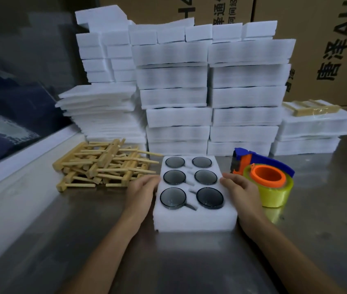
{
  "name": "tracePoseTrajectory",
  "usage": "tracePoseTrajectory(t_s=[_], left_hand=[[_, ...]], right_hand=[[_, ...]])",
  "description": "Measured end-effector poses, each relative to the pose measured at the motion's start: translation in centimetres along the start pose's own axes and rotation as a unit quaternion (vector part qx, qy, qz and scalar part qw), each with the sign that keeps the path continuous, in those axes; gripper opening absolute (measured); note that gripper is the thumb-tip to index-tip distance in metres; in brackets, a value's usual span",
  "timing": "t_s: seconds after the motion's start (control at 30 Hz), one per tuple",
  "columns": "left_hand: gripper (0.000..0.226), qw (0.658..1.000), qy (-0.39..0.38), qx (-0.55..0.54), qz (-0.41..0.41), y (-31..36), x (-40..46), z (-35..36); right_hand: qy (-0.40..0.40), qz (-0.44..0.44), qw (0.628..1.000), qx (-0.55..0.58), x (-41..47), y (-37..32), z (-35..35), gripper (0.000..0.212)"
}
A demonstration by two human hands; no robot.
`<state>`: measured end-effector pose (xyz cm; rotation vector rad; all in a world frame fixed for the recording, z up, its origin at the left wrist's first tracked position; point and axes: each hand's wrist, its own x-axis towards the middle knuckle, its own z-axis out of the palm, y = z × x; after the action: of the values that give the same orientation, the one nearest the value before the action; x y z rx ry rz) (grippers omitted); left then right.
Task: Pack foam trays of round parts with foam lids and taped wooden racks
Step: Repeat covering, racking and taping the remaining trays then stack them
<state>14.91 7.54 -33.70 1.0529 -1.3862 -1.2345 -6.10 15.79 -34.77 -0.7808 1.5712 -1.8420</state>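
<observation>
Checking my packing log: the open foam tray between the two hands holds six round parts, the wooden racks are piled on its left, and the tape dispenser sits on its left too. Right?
Not quite. The tape dispenser sits to the right of the foam tray, beside the right hand, as the head view shows. The rest holds: six round parts, wooden racks piled on the left.

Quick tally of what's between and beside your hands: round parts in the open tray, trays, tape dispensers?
Round parts: 6
Open tray: 1
Tape dispenser: 1
Total: 8
Left hand and right hand touch the tray's sides.
</observation>
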Motion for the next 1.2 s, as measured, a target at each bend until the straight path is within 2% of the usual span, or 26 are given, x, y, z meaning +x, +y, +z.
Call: tracePoseTrajectory(t_s=[0.1, 0.2, 0.33, 0.37, 0.4, 0.47, 0.5, 0.57, 0.63, 0.7, 0.8, 0.93, 1.0, 1.1, 1.2], left_hand=[[0.024, 0.995, 0.077, 0.033, 0.048, 2.3, 1.7, 0.4], [0.017, 0.978, 0.088, 0.114, 0.152, 5.9, 4.2, 0.3], [0.014, 0.899, 0.076, 0.322, 0.288, 10.3, 7.8, -1.5], [0.008, 0.879, 0.085, 0.357, 0.306, 11.2, 8.9, -2.1], [0.011, 0.856, 0.111, 0.394, 0.316, 12.1, 10.2, -2.8], [0.039, 0.810, 0.171, 0.465, 0.313, 13.7, 12.8, -4.3], [0.053, 0.801, 0.179, 0.485, 0.301, 14.3, 13.8, -5.1], [0.072, 0.803, 0.147, 0.516, 0.259, 15.0, 15.5, -6.1], [0.080, 0.806, 0.102, 0.549, 0.198, 14.9, 16.8, -6.6], [0.075, 0.805, 0.080, 0.563, 0.167, 14.5, 17.6, -6.8], [0.057, 0.771, 0.113, 0.593, 0.202, 14.4, 18.0, -6.8], [0.055, 0.737, 0.114, 0.626, 0.228, 14.3, 17.7, -6.5], [0.046, 0.731, 0.121, 0.633, 0.225, 14.3, 17.6, -6.4], [0.015, 0.715, 0.166, 0.633, 0.244, 14.8, 17.7, -6.3], [0.015, 0.701, 0.236, 0.605, 0.293, 15.8, 17.4, -6.6]], right_hand=[[-0.008, 0.000, 1.000, 0.004, -0.1, -0.1, 0.0, 0.014], [-0.008, -0.005, 1.000, 0.010, -0.1, -0.2, -0.1, 0.016], [-0.013, -0.015, 1.000, 0.012, 0.2, -0.2, 0.0, 0.016], [-0.016, -0.019, 1.000, 0.011, 0.3, -0.1, 0.0, 0.015], [-0.017, -0.023, 1.000, 0.010, 0.3, 0.0, 0.0, 0.014], [-0.021, -0.033, 0.999, 0.004, 0.4, 0.2, 0.0, 0.015], [-0.023, -0.035, 0.999, -0.001, 0.5, 0.2, -0.1, 0.015], [-0.022, -0.033, 0.999, -0.005, 0.7, 0.4, -0.2, 0.016], [-0.017, -0.032, 0.999, -0.010, 0.9, 0.5, -0.2, 0.016], [-0.014, -0.032, 0.999, -0.013, 1.0, 0.6, -0.1, 0.015], [-0.017, -0.033, 0.999, -0.010, 0.9, 0.5, -0.1, 0.014], [-0.016, -0.034, 0.999, -0.010, 0.9, 0.5, -0.1, 0.014], [-0.019, -0.037, 0.999, -0.013, 0.8, 0.4, -0.1, 0.014], [-0.020, -0.037, 0.999, -0.016, 0.9, 0.5, -0.1, 0.014], [-0.024, -0.037, 0.999, -0.016, 0.9, 0.5, -0.1, 0.014]])
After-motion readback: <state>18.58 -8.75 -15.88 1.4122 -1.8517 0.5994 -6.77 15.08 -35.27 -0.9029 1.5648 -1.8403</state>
